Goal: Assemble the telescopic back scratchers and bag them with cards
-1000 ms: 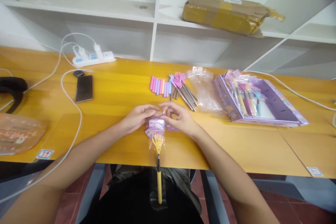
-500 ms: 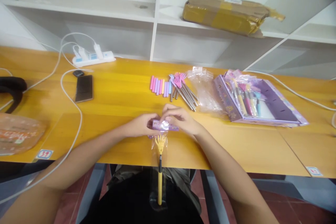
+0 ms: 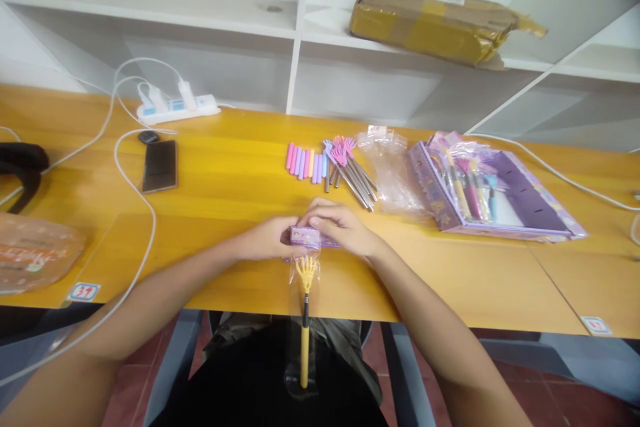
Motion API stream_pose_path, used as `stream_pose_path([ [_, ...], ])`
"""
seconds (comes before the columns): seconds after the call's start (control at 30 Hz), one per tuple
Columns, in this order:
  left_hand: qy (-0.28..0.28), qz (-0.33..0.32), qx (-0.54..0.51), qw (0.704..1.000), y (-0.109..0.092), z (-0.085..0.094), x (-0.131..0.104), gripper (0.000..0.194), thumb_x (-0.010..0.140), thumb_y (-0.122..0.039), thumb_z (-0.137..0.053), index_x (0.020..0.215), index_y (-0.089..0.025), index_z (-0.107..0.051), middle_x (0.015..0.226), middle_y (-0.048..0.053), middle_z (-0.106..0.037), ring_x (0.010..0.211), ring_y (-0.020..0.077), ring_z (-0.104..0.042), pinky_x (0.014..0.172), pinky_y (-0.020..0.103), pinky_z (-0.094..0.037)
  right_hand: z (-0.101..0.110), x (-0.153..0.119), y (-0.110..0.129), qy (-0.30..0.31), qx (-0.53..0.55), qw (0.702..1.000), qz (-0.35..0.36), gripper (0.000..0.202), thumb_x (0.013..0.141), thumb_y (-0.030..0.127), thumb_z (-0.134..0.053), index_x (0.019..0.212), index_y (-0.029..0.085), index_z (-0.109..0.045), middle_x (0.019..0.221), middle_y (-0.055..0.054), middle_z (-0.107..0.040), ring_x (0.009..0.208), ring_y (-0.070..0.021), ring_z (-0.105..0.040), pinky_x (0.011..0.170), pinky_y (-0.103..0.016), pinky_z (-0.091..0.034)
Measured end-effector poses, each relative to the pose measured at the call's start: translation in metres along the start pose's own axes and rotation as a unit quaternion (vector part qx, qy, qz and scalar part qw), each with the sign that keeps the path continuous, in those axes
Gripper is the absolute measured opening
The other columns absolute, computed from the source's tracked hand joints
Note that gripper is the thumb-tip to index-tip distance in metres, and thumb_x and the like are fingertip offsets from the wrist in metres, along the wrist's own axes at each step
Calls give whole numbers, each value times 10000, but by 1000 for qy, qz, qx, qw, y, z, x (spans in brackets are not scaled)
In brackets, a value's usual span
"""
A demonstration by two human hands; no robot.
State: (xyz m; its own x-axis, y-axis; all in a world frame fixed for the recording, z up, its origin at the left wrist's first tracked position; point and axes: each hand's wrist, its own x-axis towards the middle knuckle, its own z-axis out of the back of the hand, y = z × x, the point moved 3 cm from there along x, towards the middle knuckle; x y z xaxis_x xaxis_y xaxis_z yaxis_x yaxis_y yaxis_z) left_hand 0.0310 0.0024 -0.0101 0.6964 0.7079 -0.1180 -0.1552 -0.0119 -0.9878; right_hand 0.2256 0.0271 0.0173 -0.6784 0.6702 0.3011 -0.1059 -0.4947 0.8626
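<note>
A yellow hand-shaped back scratcher (image 3: 305,320) lies in a clear plastic sleeve, its handle hanging over the table's near edge. A purple header card (image 3: 305,237) tops the sleeve. My left hand (image 3: 267,239) pinches the card's left end. My right hand (image 3: 337,227) presses down on the card from the right, fingers folded over it. Both hands meet at the card near the table's front middle.
Beyond my hands lie pastel grips (image 3: 305,163), pink-headed metal scratchers (image 3: 350,170), empty clear sleeves (image 3: 390,170) and a purple display box (image 3: 493,190). A phone (image 3: 160,167), power strip (image 3: 177,110) and cables sit left. A taped parcel (image 3: 440,23) is on the shelf.
The purple card stood open and upright between my fingertips a second ago. It is folded down flat over the sleeve top, with both hands closed over it.
</note>
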Motion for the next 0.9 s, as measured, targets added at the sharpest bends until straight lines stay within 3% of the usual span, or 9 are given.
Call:
stream_pose_path([
  [0.13, 9, 4, -17, 1000, 5, 1, 0, 397, 896, -485, -800, 1122, -172, -709, 999, 76, -731, 834, 189, -699, 777, 319, -567, -2, -1, -1, 6, -3, 1000, -5, 378, 1095, 480, -572, 988, 199, -801, 938, -54, -658, 863, -174, -641, 818, -328, -533],
  [0.3, 24, 14, -42, 999, 7, 2, 0, 396, 920, -499, -782, 1122, -163, -727, 971, 88, -743, 812, 188, -708, 745, 309, -575, -1, -1, -2, -2, -4, 1000, -15, 324, 1102, 459, -566, 1132, 200, -759, 1027, -68, -731, 913, -182, -681, 846, -333, -538],
  [0.43, 10, 50, -76, 996, 7, 4, -1, 402, 968, -537, -702, 1116, -166, -750, 913, 75, -750, 764, 183, -714, 712, 301, -576, 0, 0, -1, 11, -20, 1000, -8, 357, 1103, 452, -561, 1031, 184, -785, 943, -63, -717, 875, -179, -681, 833, -326, -534],
  [0.6, 1, 51, -75, 996, 6, 3, -1, 405, 959, -552, -714, 1059, -162, -757, 908, 78, -760, 749, 174, -715, 701, 288, -574, 0, -1, -3, 8, -16, 1000, -12, 300, 1080, 430, -611, 1018, 192, -784, 941, -57, -715, 852, -171, -666, 808, -325, -532],
  [0.77, 19, 52, -46, 997, 9, 3, 1, 441, 941, -565, -734, 1028, -133, -753, 891, 105, -773, 749, 179, -732, 708, 295, -587, -9, -5, -11, 56, 66, 994, -73, 220, 1016, 394, -714, 1094, 188, -704, 803, 23, -626, 710, -124, -582, 653, -252, -488],
  [0.9, 11, 43, -18, 999, 14, 5, 3, 420, 923, -540, -756, 1009, -129, -752, 899, 112, -790, 763, 192, -746, 719, 300, -591, -13, -8, -16, 80, 85, 989, -87, 241, 970, 341, -766, 1121, 199, -644, 843, 35, -609, 702, -107, -557, 637, -229, -478],
])
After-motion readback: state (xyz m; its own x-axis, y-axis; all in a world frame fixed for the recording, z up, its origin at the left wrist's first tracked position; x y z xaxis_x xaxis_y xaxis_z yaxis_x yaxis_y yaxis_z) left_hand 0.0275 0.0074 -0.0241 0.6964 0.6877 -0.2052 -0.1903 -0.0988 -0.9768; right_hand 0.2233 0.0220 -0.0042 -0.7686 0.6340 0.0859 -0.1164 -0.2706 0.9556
